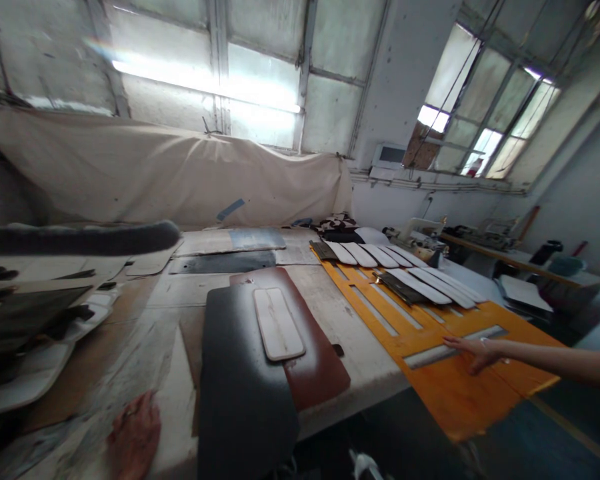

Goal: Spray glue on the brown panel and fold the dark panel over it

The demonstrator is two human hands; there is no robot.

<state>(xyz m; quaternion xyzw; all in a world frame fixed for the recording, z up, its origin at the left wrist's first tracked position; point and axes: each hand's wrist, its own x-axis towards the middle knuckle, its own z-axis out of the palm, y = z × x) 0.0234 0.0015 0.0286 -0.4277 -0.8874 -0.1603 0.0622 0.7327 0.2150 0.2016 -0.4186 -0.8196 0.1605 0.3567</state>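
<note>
Orange sheet point(460, 407) lay flat, long pale slots, near edge ragged; white strips point(423, 288) atop. Right hand point(481, 352) spread at one slot. Left hand point(134, 437) blurred, grip couldn't be told.

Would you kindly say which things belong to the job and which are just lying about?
Likely job:
- orange sheet under the right hand
- white strips on it
- white panel
- dark board
- red board

Apparently lying about:
- patterned cloth
- sewing machine

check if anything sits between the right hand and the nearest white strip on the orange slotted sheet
Nothing visible stands between the right hand and the nearest white strip; only the flat surface of the orange slotted sheet lies in the gap.
</note>
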